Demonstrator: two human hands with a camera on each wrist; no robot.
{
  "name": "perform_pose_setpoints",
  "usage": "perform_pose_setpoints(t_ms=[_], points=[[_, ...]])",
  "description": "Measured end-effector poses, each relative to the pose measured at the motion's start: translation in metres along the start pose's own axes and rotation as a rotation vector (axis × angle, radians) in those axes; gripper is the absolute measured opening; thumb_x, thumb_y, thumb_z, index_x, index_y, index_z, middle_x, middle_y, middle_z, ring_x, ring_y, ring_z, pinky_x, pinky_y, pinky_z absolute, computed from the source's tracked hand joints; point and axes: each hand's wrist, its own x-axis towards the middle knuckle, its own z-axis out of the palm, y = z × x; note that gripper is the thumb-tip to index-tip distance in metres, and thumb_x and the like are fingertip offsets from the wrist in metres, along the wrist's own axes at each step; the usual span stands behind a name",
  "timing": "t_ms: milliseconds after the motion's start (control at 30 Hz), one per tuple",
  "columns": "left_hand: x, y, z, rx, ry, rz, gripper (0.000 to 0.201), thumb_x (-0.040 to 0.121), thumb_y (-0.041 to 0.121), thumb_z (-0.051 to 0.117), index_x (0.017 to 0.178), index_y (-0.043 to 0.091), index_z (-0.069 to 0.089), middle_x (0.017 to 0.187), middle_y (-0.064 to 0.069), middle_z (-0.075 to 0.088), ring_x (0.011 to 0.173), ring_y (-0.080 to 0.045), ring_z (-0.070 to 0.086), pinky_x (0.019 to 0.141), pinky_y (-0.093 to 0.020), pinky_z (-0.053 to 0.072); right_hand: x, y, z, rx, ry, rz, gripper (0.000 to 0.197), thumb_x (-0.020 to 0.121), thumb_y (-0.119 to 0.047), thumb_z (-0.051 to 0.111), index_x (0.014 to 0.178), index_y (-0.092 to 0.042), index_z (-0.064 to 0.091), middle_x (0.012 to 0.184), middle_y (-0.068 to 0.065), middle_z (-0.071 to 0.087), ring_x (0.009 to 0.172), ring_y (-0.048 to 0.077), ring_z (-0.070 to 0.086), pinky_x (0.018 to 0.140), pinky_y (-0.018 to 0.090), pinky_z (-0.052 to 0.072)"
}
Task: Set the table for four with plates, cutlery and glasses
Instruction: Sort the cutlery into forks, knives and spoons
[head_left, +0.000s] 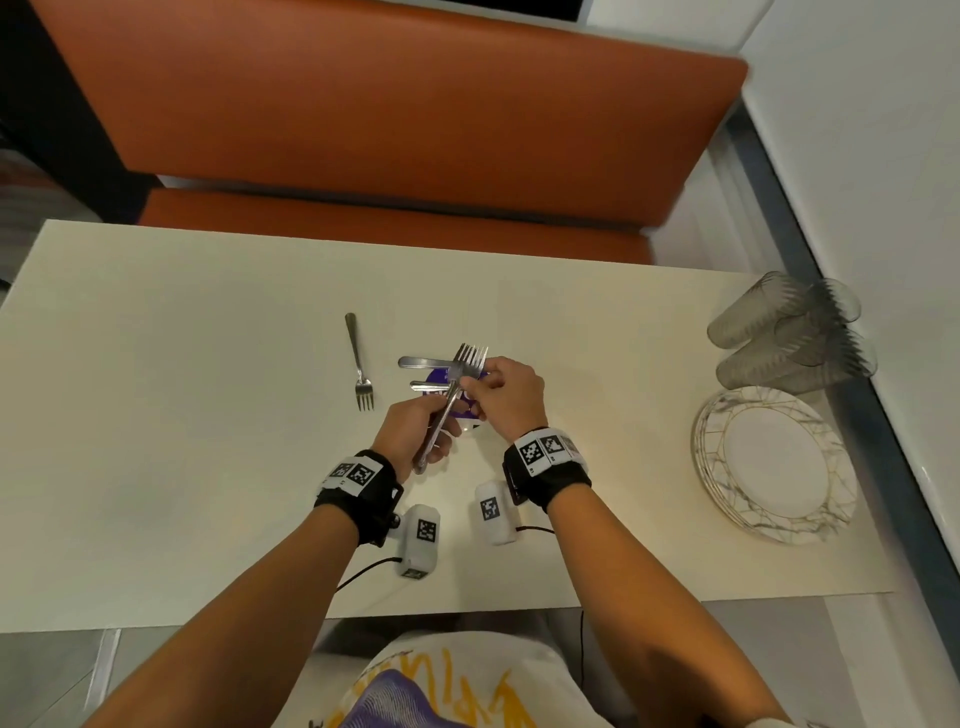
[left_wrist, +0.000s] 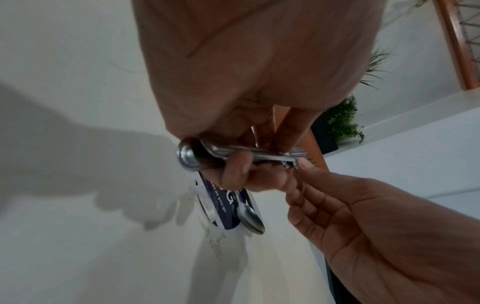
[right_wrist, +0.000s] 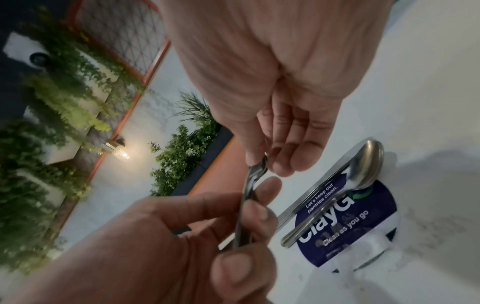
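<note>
My left hand (head_left: 441, 418) grips a bundle of steel forks (head_left: 457, 384) by the handles, tines pointing away from me above the table's middle. My right hand (head_left: 474, 387) pinches one fork of the bundle near its neck. In the right wrist view, thumb and finger of the right hand (right_wrist: 262, 164) close on the forks (right_wrist: 246, 197) held by the left hand (right_wrist: 233, 226). One fork (head_left: 358, 364) lies alone on the white table (head_left: 182, 415), to the left. A stack of plates (head_left: 774, 465) and several glasses (head_left: 789, 332) sit at the right edge.
Under my hands a round purple sticker (right_wrist: 350, 226) carries a spoon (right_wrist: 363, 170) and other cutlery handles (head_left: 423, 362). An orange bench (head_left: 389, 130) runs along the table's far side. A wall borders the right, behind the glasses.
</note>
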Motion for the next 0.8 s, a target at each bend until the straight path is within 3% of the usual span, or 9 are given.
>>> perform_pose_setpoints(t_ms=[100,167,300,433,567,667,800], points=[[-0.004,0.002,-0.006,-0.028,-0.006,-0.01,0.036,0.104,0.023,0.05,0.11,-0.002,0.074,0.081,-0.017,0.068,0.049,-0.02,0.05,0.046,-0.027,0.033,0.001,-0.001,0.003,-0.014,0.048,-0.021,0.016,0.093,-0.014,0.068,0.081,-0.006,0.075,0.068,0.012,0.072,0.048,0.01,0.062,0.057,0.029,0.06],[-0.007,0.003,-0.008,-0.056,-0.043,-0.039,0.032,0.105,0.022,0.051,0.113,0.0,0.073,0.086,-0.014,0.072,0.054,-0.019,0.057,0.049,-0.028,0.041,0.002,-0.001,0.003,-0.002,0.085,-0.007,0.017,0.093,-0.012,0.067,0.08,-0.007,0.077,0.067,0.012,0.072,0.047,0.009,0.061,0.057,0.026,0.059],[-0.008,0.004,-0.013,-0.151,-0.108,-0.1,0.028,0.105,0.022,0.055,0.116,0.004,0.072,0.098,-0.013,0.075,0.068,-0.019,0.066,0.062,-0.031,0.046,0.002,-0.002,0.004,0.053,0.099,0.01,0.01,0.093,-0.01,0.068,0.096,-0.007,0.078,0.07,0.007,0.073,0.048,0.007,0.063,0.056,0.02,0.057],[-0.007,0.005,-0.017,-0.247,-0.147,-0.148,0.027,0.106,0.022,0.055,0.116,0.004,0.071,0.096,-0.011,0.072,0.067,-0.017,0.061,0.057,-0.028,0.045,0.002,-0.004,0.002,0.116,0.076,-0.002,0.015,0.093,-0.008,0.069,0.106,-0.01,0.076,0.076,0.005,0.076,0.056,0.011,0.067,0.064,0.028,0.061],[-0.005,0.006,-0.014,-0.268,-0.183,-0.18,0.035,0.107,0.022,0.051,0.128,0.0,0.068,0.083,-0.007,0.065,0.061,-0.016,0.053,0.049,-0.025,0.041,0.003,-0.005,0.001,0.171,0.022,0.023,0.025,0.091,-0.007,0.073,0.116,-0.012,0.072,0.083,0.008,0.077,0.057,0.014,0.068,0.061,0.027,0.061],[-0.003,0.005,-0.013,-0.273,-0.189,-0.186,0.038,0.106,0.022,0.052,0.132,-0.003,0.066,0.08,-0.006,0.062,0.06,-0.016,0.05,0.048,-0.025,0.039,0.005,-0.004,0.001,0.134,0.015,0.017,0.015,0.089,-0.01,0.075,0.103,-0.011,0.076,0.079,0.009,0.077,0.055,0.015,0.067,0.062,0.032,0.061],[-0.001,0.004,-0.012,-0.289,-0.182,-0.193,0.039,0.104,0.022,0.054,0.131,-0.004,0.067,0.08,-0.007,0.061,0.06,-0.017,0.049,0.048,-0.025,0.039,0.01,-0.001,0.003,0.026,0.008,0.015,0.008,0.086,-0.013,0.078,0.093,-0.013,0.078,0.08,0.005,0.077,0.064,0.021,0.073,0.068,0.037,0.064]])
